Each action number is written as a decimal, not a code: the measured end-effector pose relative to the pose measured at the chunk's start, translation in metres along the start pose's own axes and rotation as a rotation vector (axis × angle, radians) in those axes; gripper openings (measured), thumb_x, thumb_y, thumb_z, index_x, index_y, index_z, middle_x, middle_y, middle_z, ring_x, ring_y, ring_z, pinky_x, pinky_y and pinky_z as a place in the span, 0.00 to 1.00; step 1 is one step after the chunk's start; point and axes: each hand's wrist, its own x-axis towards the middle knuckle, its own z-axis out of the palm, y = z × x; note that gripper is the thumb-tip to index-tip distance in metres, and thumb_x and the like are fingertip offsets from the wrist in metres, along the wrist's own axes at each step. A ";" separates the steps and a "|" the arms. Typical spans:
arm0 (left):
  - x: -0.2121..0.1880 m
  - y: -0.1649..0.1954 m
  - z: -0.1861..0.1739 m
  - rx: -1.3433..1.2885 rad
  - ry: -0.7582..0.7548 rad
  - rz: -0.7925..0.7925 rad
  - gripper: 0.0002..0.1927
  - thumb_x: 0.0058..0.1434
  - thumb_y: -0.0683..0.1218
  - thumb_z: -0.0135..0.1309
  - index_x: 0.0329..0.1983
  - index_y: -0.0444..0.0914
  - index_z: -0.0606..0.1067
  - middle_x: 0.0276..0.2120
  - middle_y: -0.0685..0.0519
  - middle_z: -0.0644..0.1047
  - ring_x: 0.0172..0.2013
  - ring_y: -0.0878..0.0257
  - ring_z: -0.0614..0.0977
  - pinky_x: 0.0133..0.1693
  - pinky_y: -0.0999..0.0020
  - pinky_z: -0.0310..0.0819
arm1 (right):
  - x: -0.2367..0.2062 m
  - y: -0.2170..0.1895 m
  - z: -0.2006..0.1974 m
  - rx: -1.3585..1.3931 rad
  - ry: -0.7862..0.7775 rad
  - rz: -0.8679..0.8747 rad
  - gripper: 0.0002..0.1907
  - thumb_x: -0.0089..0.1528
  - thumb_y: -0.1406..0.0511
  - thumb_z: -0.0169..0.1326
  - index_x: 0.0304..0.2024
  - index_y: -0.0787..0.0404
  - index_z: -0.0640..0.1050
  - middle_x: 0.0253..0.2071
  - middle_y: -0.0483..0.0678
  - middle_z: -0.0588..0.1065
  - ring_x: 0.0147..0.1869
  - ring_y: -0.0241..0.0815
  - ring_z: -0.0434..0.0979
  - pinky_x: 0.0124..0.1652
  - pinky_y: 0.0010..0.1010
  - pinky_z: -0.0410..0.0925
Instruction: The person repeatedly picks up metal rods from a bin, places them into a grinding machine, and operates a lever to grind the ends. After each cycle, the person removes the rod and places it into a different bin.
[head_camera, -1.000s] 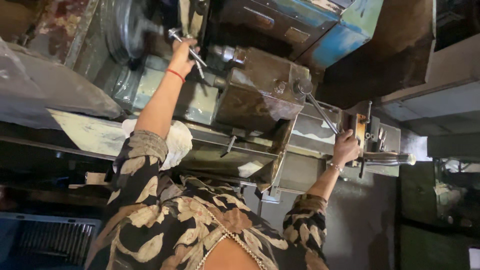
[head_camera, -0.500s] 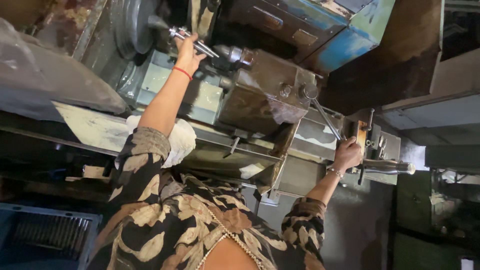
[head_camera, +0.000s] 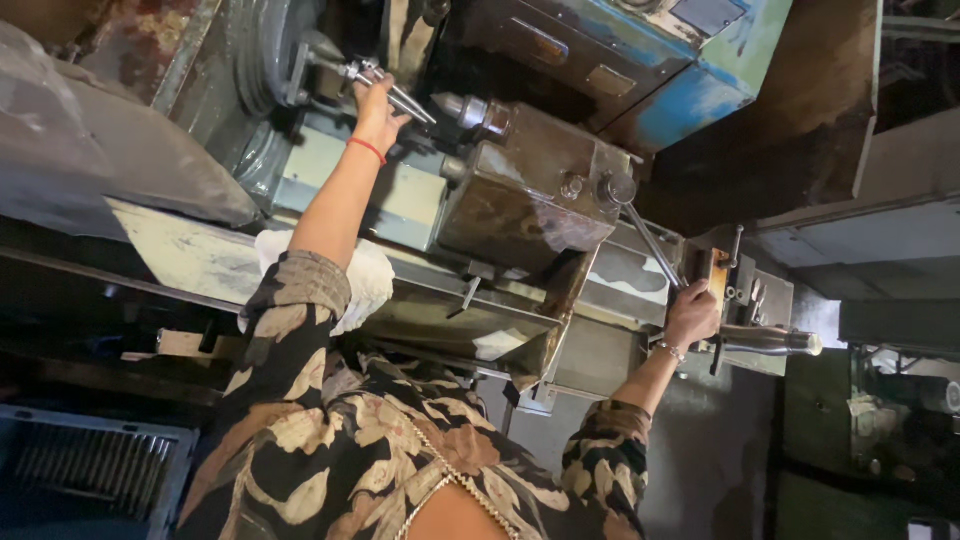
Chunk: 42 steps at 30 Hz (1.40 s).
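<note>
Metal rod (head_camera: 385, 88), slim and shiny, sits in the grasp of the left hand (head_camera: 377, 112), which reaches up with its fingers wrapped around it beside the round grey chuck (head_camera: 262, 62) of a lathe. A red band (head_camera: 366, 149) circles that wrist, and the patterned sleeve (head_camera: 298, 300) covers the arm from the elbow down. Just beyond the rod, a pointed steel centre (head_camera: 468, 110) sticks out of the brown, oily tailstock block (head_camera: 530, 190). A white cloth (head_camera: 365, 280) lies on the machine bed close to the left elbow. The right hand (head_camera: 692, 318) is clenched around a handle at the far end of the machine, where a long thin lever (head_camera: 648, 240) runs from the block toward it and a thick steel bar (head_camera: 770, 340) pokes out beside the fist. A bracelet (head_camera: 668, 350) sits on that wrist. A blue cabinet (head_camera: 720, 70) stands behind the machine.
</note>
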 end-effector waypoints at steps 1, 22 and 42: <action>0.000 -0.001 -0.001 -0.026 0.004 -0.008 0.22 0.65 0.44 0.55 0.59 0.51 0.62 0.59 0.50 0.67 0.55 0.47 0.75 0.57 0.18 0.60 | 0.000 0.001 0.000 0.003 -0.009 0.000 0.30 0.71 0.50 0.46 0.31 0.66 0.83 0.27 0.65 0.77 0.31 0.70 0.77 0.32 0.59 0.68; 0.004 0.011 0.002 -0.411 0.006 0.083 0.17 0.61 0.45 0.60 0.50 0.50 0.68 0.53 0.55 0.70 0.56 0.45 0.73 0.54 0.30 0.69 | -0.026 0.013 -0.010 0.048 -0.255 0.039 0.34 0.73 0.47 0.44 0.31 0.67 0.83 0.31 0.68 0.77 0.36 0.73 0.78 0.40 0.60 0.70; 0.006 0.019 0.012 -0.144 0.274 -0.088 0.14 0.64 0.51 0.58 0.51 0.47 0.71 0.47 0.59 0.71 0.44 0.61 0.73 0.45 0.52 0.69 | -0.084 0.041 -0.043 1.050 -0.210 0.623 0.30 0.74 0.47 0.41 0.32 0.63 0.78 0.25 0.43 0.72 0.28 0.35 0.63 0.30 0.29 0.57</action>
